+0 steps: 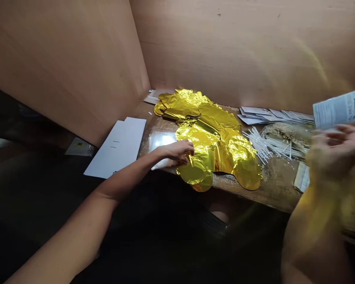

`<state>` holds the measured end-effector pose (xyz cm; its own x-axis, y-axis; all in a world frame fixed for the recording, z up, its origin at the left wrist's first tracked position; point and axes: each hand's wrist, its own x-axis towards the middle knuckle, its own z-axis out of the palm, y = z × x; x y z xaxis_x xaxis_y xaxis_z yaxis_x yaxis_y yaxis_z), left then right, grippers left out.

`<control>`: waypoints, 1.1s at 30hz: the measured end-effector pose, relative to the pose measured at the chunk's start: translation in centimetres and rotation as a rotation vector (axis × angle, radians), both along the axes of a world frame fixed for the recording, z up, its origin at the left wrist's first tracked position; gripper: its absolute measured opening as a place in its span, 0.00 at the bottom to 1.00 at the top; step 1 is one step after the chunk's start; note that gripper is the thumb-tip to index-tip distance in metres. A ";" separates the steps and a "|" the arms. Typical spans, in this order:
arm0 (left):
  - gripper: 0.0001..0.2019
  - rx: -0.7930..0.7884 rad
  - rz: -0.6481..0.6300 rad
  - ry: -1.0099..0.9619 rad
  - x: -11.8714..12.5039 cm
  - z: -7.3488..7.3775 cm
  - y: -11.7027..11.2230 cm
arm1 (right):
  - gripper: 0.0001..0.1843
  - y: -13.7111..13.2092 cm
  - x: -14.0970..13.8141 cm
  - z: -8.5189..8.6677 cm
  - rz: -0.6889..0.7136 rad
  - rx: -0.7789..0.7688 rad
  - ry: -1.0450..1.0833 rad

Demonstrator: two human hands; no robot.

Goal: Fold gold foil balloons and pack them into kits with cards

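Note:
A crumpled heap of shiny gold foil balloons (213,134) lies across the wooden table top (272,189). My left hand (177,152) reaches in from the left, its fingers curled over the foil's near edge. My right hand (334,152) is raised at the far right and blurred by motion. Just above its fingers is a printed white leaflet (340,108), and I cannot tell whether the hand grips it. Below that hand, a bundle of thin white sticks (262,144) lies on the table.
A sheet of white card (115,148) lies left of the table, and a row of printed papers (272,115) stands at the back. A tan fibrous bundle (286,134) lies beside the sticks. Two tan board walls (239,47) meet behind the table.

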<state>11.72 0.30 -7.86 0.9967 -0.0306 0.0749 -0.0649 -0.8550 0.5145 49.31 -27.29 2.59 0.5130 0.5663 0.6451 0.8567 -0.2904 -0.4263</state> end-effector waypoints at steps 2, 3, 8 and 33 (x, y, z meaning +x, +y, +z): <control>0.09 0.005 -0.041 0.045 0.0 -0.9 1.5 | 0.25 1.2 -6.6 -1.4 0.061 -0.023 0.216; 0.08 0.003 -0.052 0.052 0.1 -1.3 1.8 | 0.24 1.3 -9.7 -2.7 0.181 -0.193 0.330; 0.08 0.026 -0.113 0.043 0.3 -2.0 0.5 | 0.38 0.3 -12.8 -9.6 -0.248 -0.566 0.259; 0.16 -0.130 0.698 -0.076 0.7 -1.1 -1.2 | 0.28 25.1 -5.1 0.7 0.125 -0.619 -0.120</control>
<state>12.46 -0.89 -9.01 0.7723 0.6266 0.1045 0.4357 -0.6422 0.6307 44.21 -2.22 3.30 0.3635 0.9030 0.2290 0.9314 -0.3468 -0.1107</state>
